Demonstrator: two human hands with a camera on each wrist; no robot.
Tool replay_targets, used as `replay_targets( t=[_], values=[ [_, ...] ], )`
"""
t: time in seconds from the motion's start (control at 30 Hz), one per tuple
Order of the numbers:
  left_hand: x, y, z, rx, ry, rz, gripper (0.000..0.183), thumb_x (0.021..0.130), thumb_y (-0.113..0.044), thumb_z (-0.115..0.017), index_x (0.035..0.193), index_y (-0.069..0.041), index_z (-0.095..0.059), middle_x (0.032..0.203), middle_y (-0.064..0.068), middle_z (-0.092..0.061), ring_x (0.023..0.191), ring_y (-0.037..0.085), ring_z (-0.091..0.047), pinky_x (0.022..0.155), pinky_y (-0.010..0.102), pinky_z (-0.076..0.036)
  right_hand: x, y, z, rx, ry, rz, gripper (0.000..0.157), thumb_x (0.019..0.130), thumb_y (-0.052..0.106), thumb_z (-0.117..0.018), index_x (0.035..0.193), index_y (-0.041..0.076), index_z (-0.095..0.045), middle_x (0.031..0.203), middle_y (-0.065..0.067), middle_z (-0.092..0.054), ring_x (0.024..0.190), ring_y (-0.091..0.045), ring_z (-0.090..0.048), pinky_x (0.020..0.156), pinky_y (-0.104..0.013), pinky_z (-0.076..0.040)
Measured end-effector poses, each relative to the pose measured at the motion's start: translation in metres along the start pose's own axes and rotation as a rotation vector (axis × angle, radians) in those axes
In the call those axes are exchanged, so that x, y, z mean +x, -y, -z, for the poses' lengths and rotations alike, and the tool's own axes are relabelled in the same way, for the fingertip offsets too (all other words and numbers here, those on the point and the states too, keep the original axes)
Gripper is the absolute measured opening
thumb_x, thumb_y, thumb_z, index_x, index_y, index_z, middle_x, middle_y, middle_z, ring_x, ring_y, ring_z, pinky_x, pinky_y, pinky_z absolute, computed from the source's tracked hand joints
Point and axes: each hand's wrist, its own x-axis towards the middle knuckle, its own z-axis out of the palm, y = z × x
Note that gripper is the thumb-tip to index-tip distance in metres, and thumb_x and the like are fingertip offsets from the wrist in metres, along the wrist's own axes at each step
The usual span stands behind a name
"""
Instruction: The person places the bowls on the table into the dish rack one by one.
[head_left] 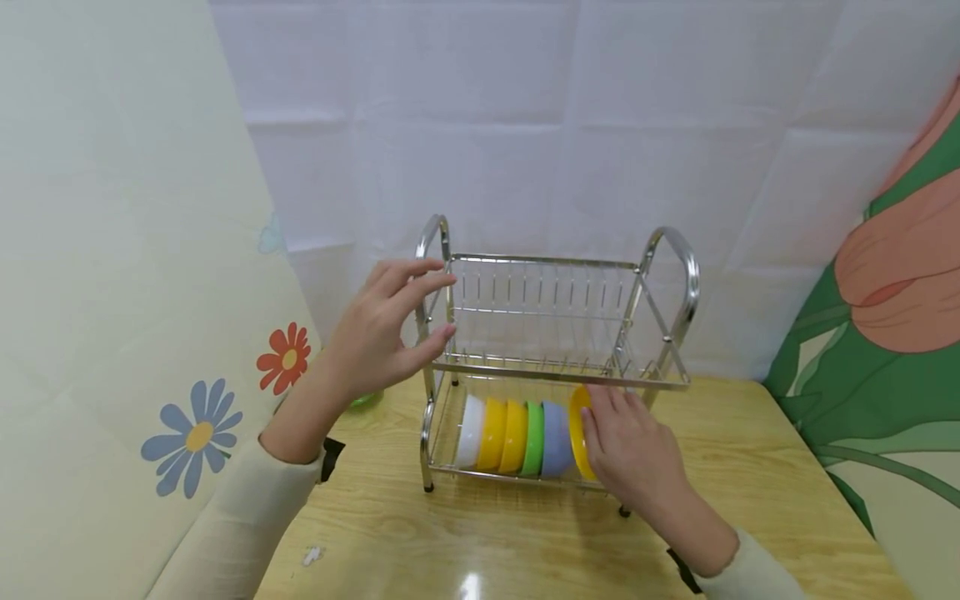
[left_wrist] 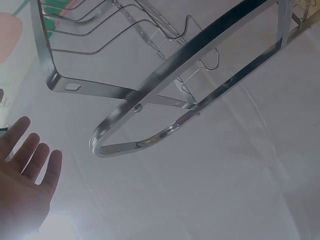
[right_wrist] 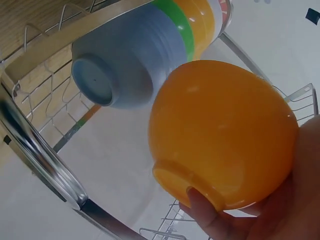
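Observation:
My right hand [head_left: 633, 446] holds a yellow bowl [right_wrist: 220, 135] at the right end of the lower tier of a two-tier metal dish rack [head_left: 558, 379]. Its fingers curl around the bowl, with one fingertip at the foot ring. Beside that bowl a blue bowl [head_left: 556, 440] stands on edge in the row. Left of it come a green bowl [head_left: 533, 437], two yellow bowls [head_left: 502, 435] and a white bowl [head_left: 470, 432]. My left hand [head_left: 386, 325] is raised by the rack's upper left side, fingers apart and holding nothing.
The rack's upper tier [head_left: 540, 312] has wire slots with no dishes in them. A green item [head_left: 365, 400] lies partly hidden behind my left forearm. The wooden table [head_left: 390, 508] meets a white cloth backdrop [head_left: 487, 150], with floral panels at both sides.

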Motion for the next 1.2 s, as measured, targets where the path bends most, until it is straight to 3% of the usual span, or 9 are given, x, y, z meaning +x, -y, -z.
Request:
replay_targets(
  t=[0.2, 0.33, 0.47, 0.7, 1.03, 1.2],
  values=[
    [0.007, 0.013, -0.007, 0.019, -0.019, 0.084, 0.051, 0.088, -0.028, -0.068, 0.132, -0.004, -0.061, 0.137, 0.016, -0.058, 0.123, 0.033, -0.049, 0.096, 0.046, -0.05, 0.004, 0.002, -0.001, -0.072, 0.053, -0.005, 0.037, 0.102, 0.027, -0.047, 0.127, 0.002, -0.058, 0.119, -0.016, -0.066, 0.103, -0.038, -0.061, 0.055, -0.046, -0.056],
    [0.01, 0.021, -0.011, 0.019, -0.021, 0.142, 0.05, 0.09, -0.028, -0.068, 0.133, -0.004, -0.061, 0.14, 0.015, -0.056, 0.128, 0.033, -0.046, 0.103, 0.047, -0.047, 0.006, 0.002, -0.004, -0.116, 0.055, 0.008, 0.023, 0.101, 0.027, -0.049, 0.108, 0.006, -0.056, 0.102, -0.01, -0.061, 0.087, -0.033, -0.057, 0.042, -0.034, -0.042],
    [0.011, 0.03, -0.015, 0.018, -0.015, 0.178, 0.051, 0.091, -0.027, -0.068, 0.134, -0.002, -0.059, 0.142, 0.015, -0.054, 0.13, 0.033, -0.044, 0.107, 0.048, -0.045, 0.007, 0.001, -0.007, -0.152, 0.056, 0.018, 0.019, 0.101, 0.026, -0.049, 0.099, 0.007, -0.051, 0.093, -0.009, -0.054, 0.078, -0.03, -0.05, 0.039, -0.029, -0.033],
    [0.014, 0.043, -0.021, 0.01, -0.003, 0.236, 0.051, 0.091, -0.026, -0.069, 0.135, -0.002, -0.058, 0.144, 0.018, -0.052, 0.13, 0.034, -0.044, 0.108, 0.05, -0.044, 0.01, -0.002, -0.013, -0.171, 0.095, 0.001, 0.024, 0.102, 0.027, -0.048, 0.107, 0.004, -0.053, 0.099, -0.014, -0.058, 0.09, -0.038, -0.057, 0.039, -0.034, -0.039],
    [0.022, 0.055, -0.03, 0.03, 0.047, 0.299, 0.057, 0.092, -0.032, -0.067, 0.141, -0.005, -0.054, 0.148, 0.015, -0.049, 0.133, 0.033, -0.043, 0.108, 0.051, -0.044, 0.015, -0.01, -0.026, -0.225, 0.052, 0.034, 0.023, 0.1, 0.026, -0.053, 0.093, 0.004, -0.056, 0.082, -0.01, -0.058, 0.069, -0.031, -0.053, 0.04, -0.034, -0.04],
    [0.026, 0.058, -0.033, 0.025, 0.063, 0.322, 0.058, 0.094, -0.035, -0.066, 0.142, -0.006, -0.053, 0.148, 0.014, -0.049, 0.136, 0.032, -0.043, 0.11, 0.051, -0.044, 0.019, -0.012, -0.031, -0.22, 0.122, -0.021, 0.026, 0.102, 0.028, -0.05, 0.104, 0.003, -0.059, 0.093, -0.013, -0.062, 0.075, -0.032, -0.056, 0.044, -0.038, -0.045]
  ],
)
